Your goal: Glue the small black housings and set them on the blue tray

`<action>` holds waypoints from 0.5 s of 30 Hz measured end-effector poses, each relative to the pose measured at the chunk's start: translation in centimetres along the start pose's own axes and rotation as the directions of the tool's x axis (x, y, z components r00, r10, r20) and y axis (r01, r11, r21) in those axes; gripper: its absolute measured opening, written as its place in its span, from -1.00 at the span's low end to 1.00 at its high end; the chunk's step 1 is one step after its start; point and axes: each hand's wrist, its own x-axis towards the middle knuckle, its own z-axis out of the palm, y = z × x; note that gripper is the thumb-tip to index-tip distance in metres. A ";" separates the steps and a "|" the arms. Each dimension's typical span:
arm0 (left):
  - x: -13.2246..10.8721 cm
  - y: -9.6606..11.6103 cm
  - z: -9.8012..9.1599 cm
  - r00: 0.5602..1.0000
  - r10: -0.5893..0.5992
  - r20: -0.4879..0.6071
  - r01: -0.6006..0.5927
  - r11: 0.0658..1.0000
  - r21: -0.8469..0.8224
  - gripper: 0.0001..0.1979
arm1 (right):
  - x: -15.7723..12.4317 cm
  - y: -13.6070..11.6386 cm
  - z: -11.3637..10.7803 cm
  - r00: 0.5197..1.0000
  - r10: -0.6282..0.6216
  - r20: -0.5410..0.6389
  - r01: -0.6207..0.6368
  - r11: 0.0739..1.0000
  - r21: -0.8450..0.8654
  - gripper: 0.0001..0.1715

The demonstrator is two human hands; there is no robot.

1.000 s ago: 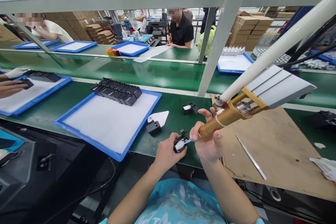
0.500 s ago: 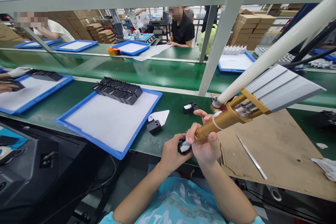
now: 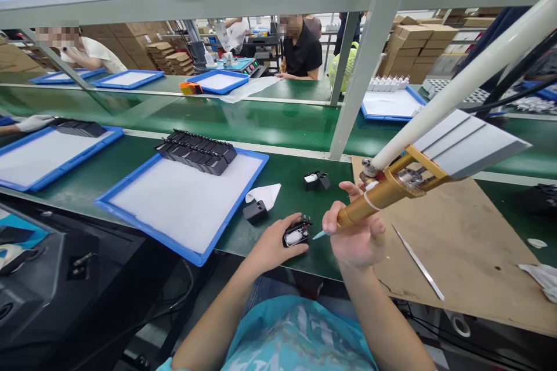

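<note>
My left hand is closed around a small open black plastic case at the front edge of the green bench. A white part and small fittings show inside it. My right hand grips a gold-coloured dispensing gun from below, its index finger raised. The gun's thin pale-blue nozzle points left, a little apart from the case. Left of my hands, a black cover lies against a white cloth. Another black case with a white part sits farther back.
A blue-rimmed tray bears rows of black cases. On the right, a metal strip lies on cardboard. A slanting white pole and a shelf post rise nearby. A co-worker's gloved hand is at the far left.
My right hand has drawn the dispensing gun to the right, and its nozzle is now clear of the case. The case in my left hand is more visible, slightly farther left.
</note>
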 end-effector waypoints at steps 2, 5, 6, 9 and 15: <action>0.8 -0.2 -0.4 0.998 -0.011 0.065 0.020 0.990 -0.140 -0.29 | 0.0 -0.3 -0.7 1.000 -0.006 -0.020 0.006 0.999 -0.040 -0.52; 2.2 -0.1 -0.2 0.988 0.021 0.154 0.033 0.941 -0.338 -0.46 | -0.1 -0.6 -1.4 0.999 -0.006 -0.047 0.002 0.996 -0.091 -0.50; 2.6 0.0 0.0 0.984 0.046 0.172 0.022 0.928 -0.371 -0.54 | -0.1 -0.7 -1.6 0.999 -0.007 -0.054 0.002 0.995 -0.099 -0.50; 3.0 0.0 0.6 0.991 0.125 0.048 -0.105 0.946 -0.307 -0.73 | -0.1 -1.0 -1.9 0.998 -0.021 -0.060 0.014 0.995 -0.104 -0.52; 2.5 -0.4 1.2 0.952 0.253 -0.170 -0.271 0.958 -0.095 -0.81 | 0.0 -1.2 -2.4 0.998 -0.033 -0.048 0.031 0.999 -0.034 -0.62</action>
